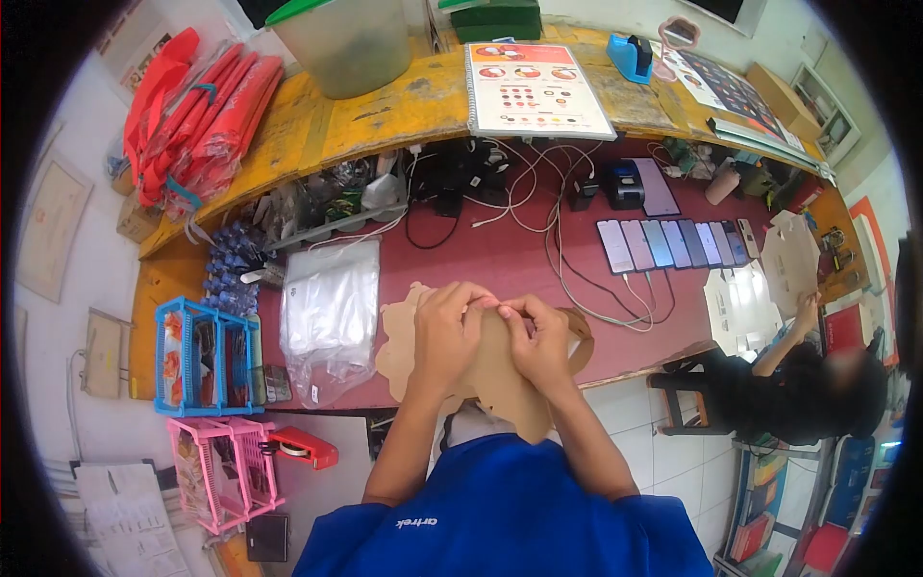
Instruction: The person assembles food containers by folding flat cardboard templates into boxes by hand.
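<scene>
A flat brown cardboard box blank [507, 380] with a scalloped outline is in front of my body, over the near edge of the maroon desk. My left hand [452, 332] is closed on its upper edge, thumb and fingers pinched together. Close beside it, my right hand [538, 338] pinches the same edge, the thumbs almost meeting. More brown cardboard [396, 351] lies on the desk to the left, and a curled flap [581, 344] shows to the right. Part of the blank is hidden behind my hands.
A stack of clear plastic bags [330, 303] lies left of the cardboard. Several phones [663, 244] stand in a row at right, with white cables [562, 260] trailing nearby. Blue basket [197, 361] and red tape dispenser [306, 448] are at left. A co-worker's hand [806, 313] touches another box blank [790, 260].
</scene>
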Demonstrator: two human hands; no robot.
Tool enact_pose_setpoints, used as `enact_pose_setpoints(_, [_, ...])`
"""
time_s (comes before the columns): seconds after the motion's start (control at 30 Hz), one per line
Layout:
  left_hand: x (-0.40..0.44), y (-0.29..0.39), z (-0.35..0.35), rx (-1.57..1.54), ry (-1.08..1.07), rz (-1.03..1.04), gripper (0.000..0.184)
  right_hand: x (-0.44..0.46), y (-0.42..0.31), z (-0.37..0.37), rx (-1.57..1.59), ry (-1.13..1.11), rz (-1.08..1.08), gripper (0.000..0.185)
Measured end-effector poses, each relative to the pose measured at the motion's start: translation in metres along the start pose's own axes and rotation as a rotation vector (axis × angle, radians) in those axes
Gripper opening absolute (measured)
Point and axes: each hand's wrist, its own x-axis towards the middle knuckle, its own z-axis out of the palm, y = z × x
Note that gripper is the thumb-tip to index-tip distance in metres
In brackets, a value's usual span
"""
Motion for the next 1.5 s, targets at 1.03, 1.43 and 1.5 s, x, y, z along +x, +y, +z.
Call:
enact_pose_setpoints(1.03, [-0.022, -0.002, -0.039, -1.191, -0.11, -0.797, 0.049, 0.029, -0.02, -0.028, -0.277, -0.146, -0.738, 0.028])
enact_pose_setpoints(1.43, [-0.033, -0.007, -0.06, -1.102, -0.258, -0.61, 0.035, 0.003, -0.031, -0.001, -0.007, -0.208, -0.284, 0.021])
enact_pose_setpoints(1.5, [-0.036, -0.012, -0.063, -1.149, -0.266, -0.629, 0.036, 0.001, -0.031, 0.003, 0.064, -0.213, -0.266, 0.023])
